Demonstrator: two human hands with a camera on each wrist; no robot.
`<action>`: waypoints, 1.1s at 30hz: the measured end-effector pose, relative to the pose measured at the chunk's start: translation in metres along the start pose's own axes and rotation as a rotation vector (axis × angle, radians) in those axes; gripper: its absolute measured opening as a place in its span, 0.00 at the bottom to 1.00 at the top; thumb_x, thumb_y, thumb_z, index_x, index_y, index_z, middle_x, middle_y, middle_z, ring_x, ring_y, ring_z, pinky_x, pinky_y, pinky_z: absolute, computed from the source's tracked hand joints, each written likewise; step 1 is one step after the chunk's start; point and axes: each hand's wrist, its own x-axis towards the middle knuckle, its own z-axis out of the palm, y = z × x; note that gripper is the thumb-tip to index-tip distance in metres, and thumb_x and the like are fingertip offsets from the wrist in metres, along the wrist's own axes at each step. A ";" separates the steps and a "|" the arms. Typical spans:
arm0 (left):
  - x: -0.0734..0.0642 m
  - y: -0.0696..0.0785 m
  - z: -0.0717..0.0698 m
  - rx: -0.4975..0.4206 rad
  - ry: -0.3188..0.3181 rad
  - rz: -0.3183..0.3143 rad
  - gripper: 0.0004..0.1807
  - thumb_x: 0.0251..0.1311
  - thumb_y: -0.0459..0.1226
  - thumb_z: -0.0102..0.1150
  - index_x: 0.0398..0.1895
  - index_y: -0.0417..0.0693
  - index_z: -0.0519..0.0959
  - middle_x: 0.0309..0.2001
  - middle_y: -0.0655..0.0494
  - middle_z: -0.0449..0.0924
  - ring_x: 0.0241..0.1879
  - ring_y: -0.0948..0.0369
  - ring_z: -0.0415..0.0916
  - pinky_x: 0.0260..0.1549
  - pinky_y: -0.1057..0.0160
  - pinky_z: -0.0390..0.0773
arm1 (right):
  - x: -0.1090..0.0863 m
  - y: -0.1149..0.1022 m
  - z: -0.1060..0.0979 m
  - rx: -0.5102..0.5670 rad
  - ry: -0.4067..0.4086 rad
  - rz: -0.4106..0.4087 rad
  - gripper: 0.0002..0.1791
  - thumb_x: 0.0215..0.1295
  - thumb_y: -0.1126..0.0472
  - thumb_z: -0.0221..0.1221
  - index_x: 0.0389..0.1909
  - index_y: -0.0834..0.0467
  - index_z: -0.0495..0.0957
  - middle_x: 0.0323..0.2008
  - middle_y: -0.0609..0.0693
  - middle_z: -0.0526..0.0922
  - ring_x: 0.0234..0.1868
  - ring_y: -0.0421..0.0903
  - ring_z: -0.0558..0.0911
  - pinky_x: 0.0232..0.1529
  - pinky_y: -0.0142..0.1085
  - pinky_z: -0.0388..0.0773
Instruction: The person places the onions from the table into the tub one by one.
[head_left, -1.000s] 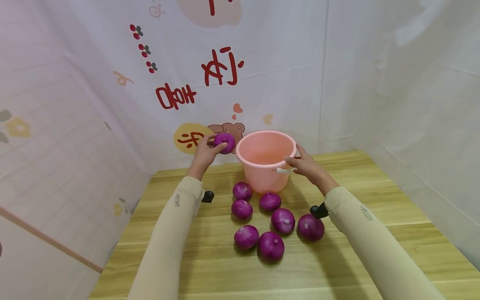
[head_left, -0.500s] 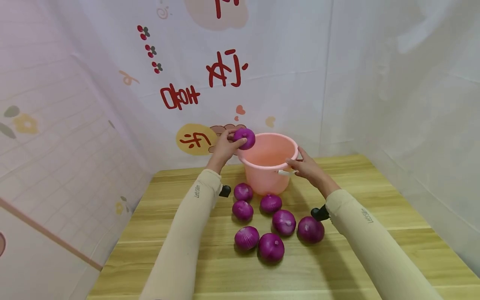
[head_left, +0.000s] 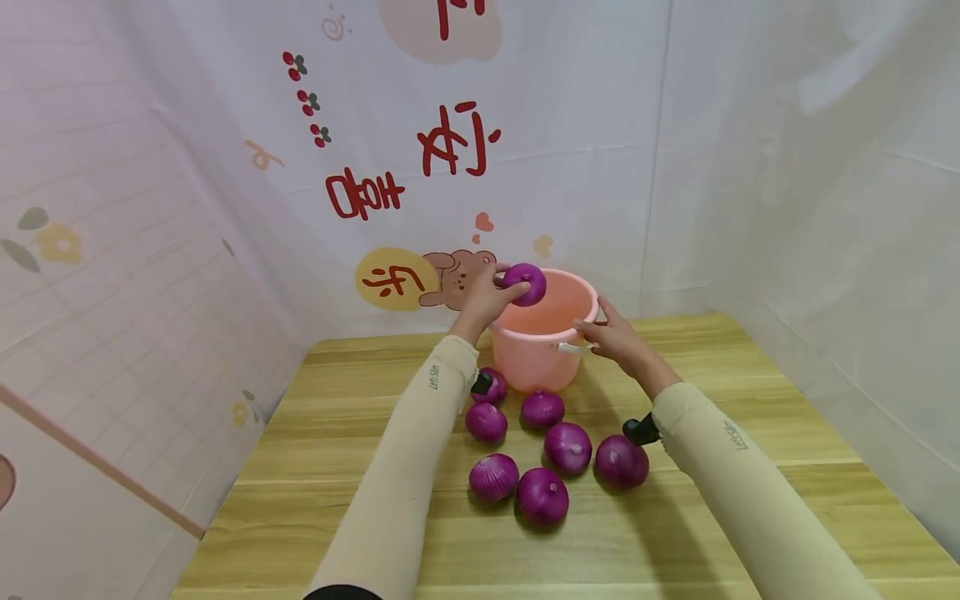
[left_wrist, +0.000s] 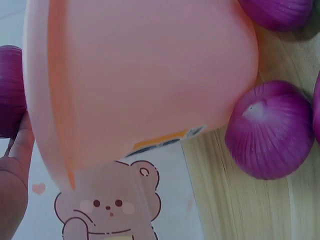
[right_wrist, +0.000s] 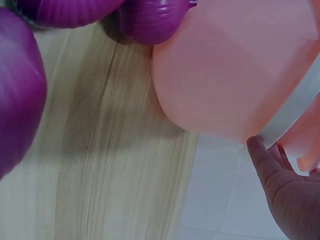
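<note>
In the head view my left hand [head_left: 486, 302] grips a red onion [head_left: 527, 285] above the mouth of a pink bucket [head_left: 532, 362]. At the left edge of the left wrist view, the held onion [left_wrist: 11, 92] shows beside the bucket's rim [left_wrist: 37, 95]. On the bucket's right side, my right hand [head_left: 621, 343] holds the rim near the white handle [head_left: 573, 347]. The right wrist view has the thumb [right_wrist: 257, 147] against that handle [right_wrist: 295, 107], with the other fingers partly hidden. The bucket stands upright; its floor is out of sight.
Several red onions lie on the wooden table [head_left: 360, 433] in front of the bucket, the nearest ones [head_left: 542, 408] close to its base. One onion [head_left: 622, 462] sits beneath my right wrist. A printed white cloth [head_left: 585, 167] hangs behind the table.
My left hand has carried the onion rightward, from beside the bucket to over its opening. The right hand keeps its hold on the rim. The head view has shifted slightly.
</note>
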 end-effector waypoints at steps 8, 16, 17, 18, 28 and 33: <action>-0.004 0.000 0.006 0.082 -0.077 -0.010 0.34 0.59 0.49 0.55 0.66 0.50 0.58 0.59 0.45 0.65 0.55 0.55 0.65 0.48 0.56 0.72 | 0.000 0.003 0.001 -0.014 0.013 -0.032 0.47 0.63 0.51 0.55 0.70 0.48 0.30 0.58 0.64 0.65 0.59 0.58 0.65 0.57 0.55 0.60; -0.009 0.002 -0.008 0.014 -0.079 0.014 0.35 0.58 0.51 0.55 0.67 0.51 0.58 0.59 0.44 0.64 0.55 0.55 0.65 0.48 0.55 0.70 | -0.002 0.002 0.001 -0.001 0.000 -0.038 0.45 0.65 0.55 0.53 0.70 0.47 0.29 0.59 0.64 0.64 0.60 0.57 0.65 0.58 0.56 0.58; -0.009 0.003 -0.011 0.014 -0.074 0.012 0.36 0.57 0.52 0.55 0.67 0.51 0.59 0.58 0.44 0.64 0.55 0.55 0.65 0.48 0.55 0.70 | -0.002 0.002 0.002 -0.001 0.000 -0.041 0.45 0.65 0.55 0.52 0.70 0.48 0.29 0.59 0.65 0.63 0.60 0.58 0.64 0.58 0.56 0.58; -0.010 0.004 -0.014 0.009 -0.071 0.013 0.36 0.57 0.52 0.56 0.67 0.51 0.59 0.59 0.44 0.64 0.55 0.54 0.65 0.48 0.55 0.70 | -0.002 0.001 0.002 0.000 0.002 -0.042 0.45 0.65 0.55 0.52 0.70 0.48 0.29 0.59 0.65 0.63 0.60 0.58 0.64 0.58 0.56 0.57; -0.017 0.011 -0.042 0.019 0.019 0.063 0.28 0.57 0.48 0.57 0.61 0.53 0.67 0.54 0.50 0.69 0.53 0.57 0.67 0.47 0.57 0.72 | 0.000 0.001 0.002 0.017 0.001 -0.032 0.49 0.63 0.52 0.55 0.70 0.48 0.28 0.59 0.66 0.62 0.60 0.60 0.63 0.59 0.57 0.55; -0.019 0.009 -0.055 0.021 0.050 0.067 0.31 0.56 0.50 0.57 0.62 0.51 0.65 0.54 0.48 0.70 0.53 0.55 0.67 0.47 0.55 0.72 | -0.002 0.001 0.003 0.015 0.001 -0.034 0.49 0.62 0.51 0.56 0.70 0.47 0.29 0.60 0.65 0.62 0.60 0.59 0.64 0.59 0.57 0.55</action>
